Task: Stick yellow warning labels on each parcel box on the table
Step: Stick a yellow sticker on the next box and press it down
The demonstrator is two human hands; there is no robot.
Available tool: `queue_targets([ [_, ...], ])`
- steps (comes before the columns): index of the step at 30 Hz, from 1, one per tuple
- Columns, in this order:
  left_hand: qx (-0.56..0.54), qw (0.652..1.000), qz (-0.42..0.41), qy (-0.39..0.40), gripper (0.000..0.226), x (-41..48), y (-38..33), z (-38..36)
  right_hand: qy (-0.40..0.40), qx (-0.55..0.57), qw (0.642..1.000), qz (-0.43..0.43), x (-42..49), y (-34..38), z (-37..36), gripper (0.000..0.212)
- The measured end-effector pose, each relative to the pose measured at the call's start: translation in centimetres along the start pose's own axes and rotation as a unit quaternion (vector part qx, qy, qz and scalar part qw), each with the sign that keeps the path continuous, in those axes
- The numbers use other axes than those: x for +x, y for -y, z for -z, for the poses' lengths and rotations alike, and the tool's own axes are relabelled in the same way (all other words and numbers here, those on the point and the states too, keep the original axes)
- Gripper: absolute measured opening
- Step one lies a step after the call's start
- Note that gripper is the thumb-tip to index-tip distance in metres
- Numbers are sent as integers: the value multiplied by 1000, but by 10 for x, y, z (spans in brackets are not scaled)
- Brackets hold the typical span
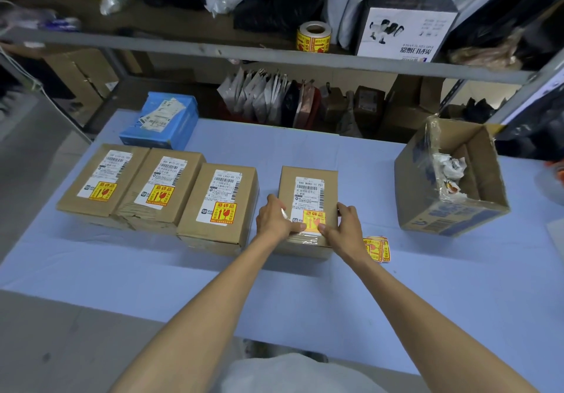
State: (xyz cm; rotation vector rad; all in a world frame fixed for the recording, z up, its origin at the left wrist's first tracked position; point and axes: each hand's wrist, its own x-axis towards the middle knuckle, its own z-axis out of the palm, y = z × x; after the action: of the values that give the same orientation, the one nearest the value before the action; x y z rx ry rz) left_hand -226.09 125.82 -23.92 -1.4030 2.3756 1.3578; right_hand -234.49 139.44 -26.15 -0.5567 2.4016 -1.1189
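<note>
- Hands: left hand (274,218) and right hand (346,224) grip fourth parcel box (308,179) by its sides, thumbs pressing yellow label (314,217).
- Labelled boxes (244,197) at its 9 o'clock; spare labels (378,247) at 4 o'clock.

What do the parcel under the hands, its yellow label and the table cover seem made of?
Parcel box: brown cardboard, matte, glossy clear tape on its near edge. Yellow label: likely printed sticker paper, slight sheen. Table cover: pale blue, matte, cloth or thin sheet; unclear which.
</note>
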Motion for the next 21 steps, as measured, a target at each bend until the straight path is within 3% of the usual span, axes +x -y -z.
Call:
queue_targets([
  [5,12,1000,-4,16,68,-1,-4,3,14,-4,1000,-8,-1,0,5,46],
  [10,15,1000,-13,14,64,-3,-4,4,24,-46,999,-3,1,4,3,66],
  [18,28,999,-12,34,64,-4,-7,8,61,-93,994,-23,10,4,10,38],
  [21,19,997,-1,69,52,-2,-12,13,78,-116,990,-33,14,8,15,31],
])
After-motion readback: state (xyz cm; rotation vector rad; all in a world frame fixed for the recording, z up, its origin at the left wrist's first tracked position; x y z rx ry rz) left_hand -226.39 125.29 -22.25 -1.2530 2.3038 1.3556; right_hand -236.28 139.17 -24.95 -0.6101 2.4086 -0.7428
